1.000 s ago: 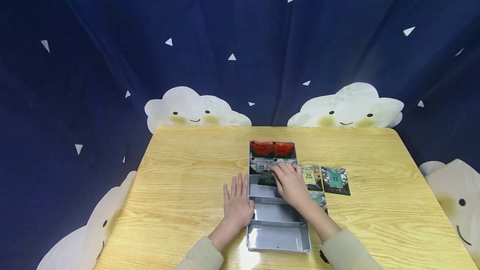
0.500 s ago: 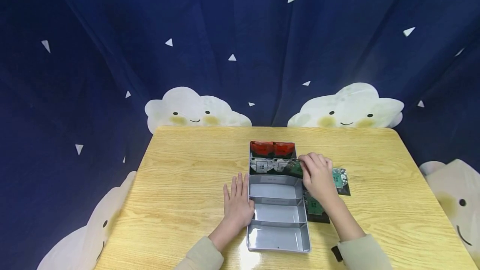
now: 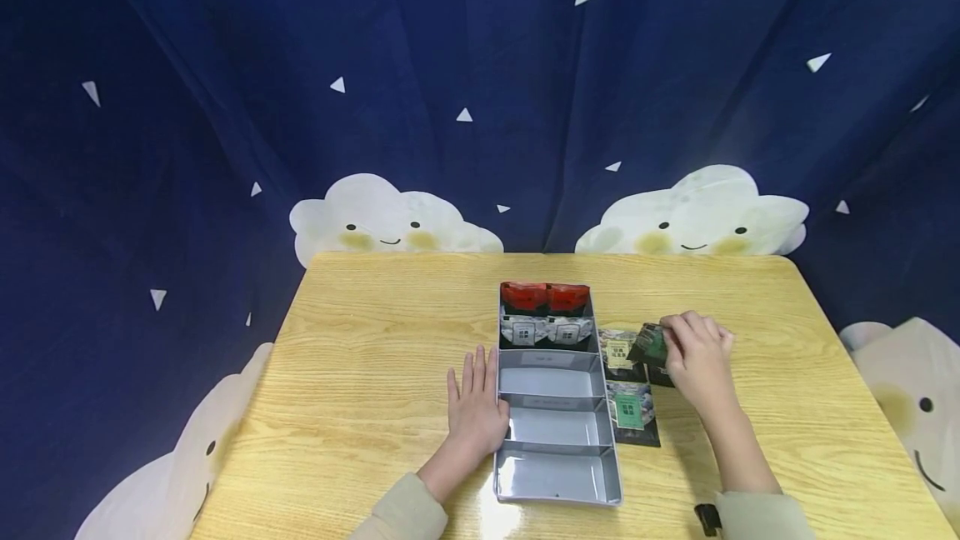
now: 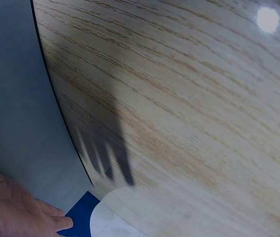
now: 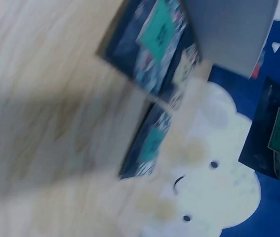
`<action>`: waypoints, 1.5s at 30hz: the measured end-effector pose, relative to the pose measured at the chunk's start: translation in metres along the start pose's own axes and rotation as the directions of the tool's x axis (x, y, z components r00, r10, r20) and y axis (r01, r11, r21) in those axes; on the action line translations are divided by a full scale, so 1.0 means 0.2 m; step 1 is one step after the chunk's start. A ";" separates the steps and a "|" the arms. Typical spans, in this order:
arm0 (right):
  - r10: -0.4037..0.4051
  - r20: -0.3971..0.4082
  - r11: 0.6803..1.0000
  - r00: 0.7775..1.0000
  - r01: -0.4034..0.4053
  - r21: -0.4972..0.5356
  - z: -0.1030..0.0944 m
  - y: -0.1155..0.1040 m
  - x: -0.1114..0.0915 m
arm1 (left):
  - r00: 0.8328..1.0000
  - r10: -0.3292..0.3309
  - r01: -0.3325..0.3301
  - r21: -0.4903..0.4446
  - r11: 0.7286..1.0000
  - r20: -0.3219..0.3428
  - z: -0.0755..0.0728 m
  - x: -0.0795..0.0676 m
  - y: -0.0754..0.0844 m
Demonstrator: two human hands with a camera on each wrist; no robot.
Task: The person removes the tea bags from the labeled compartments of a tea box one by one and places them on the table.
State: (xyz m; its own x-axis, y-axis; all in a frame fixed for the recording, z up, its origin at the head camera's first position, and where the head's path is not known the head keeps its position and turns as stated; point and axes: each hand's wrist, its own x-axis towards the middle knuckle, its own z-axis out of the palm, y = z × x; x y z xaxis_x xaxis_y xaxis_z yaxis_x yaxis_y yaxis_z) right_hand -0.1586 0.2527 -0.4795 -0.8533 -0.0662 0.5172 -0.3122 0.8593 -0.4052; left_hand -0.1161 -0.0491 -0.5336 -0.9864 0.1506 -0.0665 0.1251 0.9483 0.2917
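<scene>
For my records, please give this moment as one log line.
left hand: at tray edge | right hand: holds green-labelled packet, raised

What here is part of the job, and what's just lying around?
In the job:
right hand, holding a green-labelled packet
left hand, touching a grey five-compartment box
red packets and grey-white packets inside
yellow-labelled packet, teal-labelled packet and another green-labelled packet to its right

Just there:
wooden table
navy curtain with clouds
</scene>
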 end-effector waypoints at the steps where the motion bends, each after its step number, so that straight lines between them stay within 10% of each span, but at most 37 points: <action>1: 0.008 0.011 1.000 1.000 -0.008 -0.005 -0.01 0.02 -0.01 | 1.000 0.000 0.000 -0.001 1.000 -0.001 0.00 0.00 0.00; 11: 0.076 0.135 0.995 0.988 -0.067 -0.072 -0.07 0.19 -0.15 | 1.000 -0.002 0.002 -0.003 1.000 0.002 0.00 0.00 0.00; 22: 0.160 0.340 0.983 0.927 -0.118 -0.140 -0.03 0.33 -0.31 | 1.000 -0.001 0.001 -0.011 1.000 0.000 0.00 0.00 0.00; 45: 0.175 0.317 0.976 0.932 -0.123 -0.177 0.18 0.38 -0.48 | 1.000 -0.015 0.015 -0.016 1.000 0.016 0.00 0.01 0.00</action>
State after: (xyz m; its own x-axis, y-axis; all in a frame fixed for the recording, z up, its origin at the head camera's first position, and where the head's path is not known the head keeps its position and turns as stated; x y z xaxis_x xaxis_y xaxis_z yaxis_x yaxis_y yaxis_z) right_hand -0.1156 0.3064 -0.5882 -0.9824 -0.0721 0.1722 -0.1258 0.9370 -0.3258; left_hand -0.1173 -0.0488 -0.5328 -0.9863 0.1407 -0.0864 0.1082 0.9460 0.3056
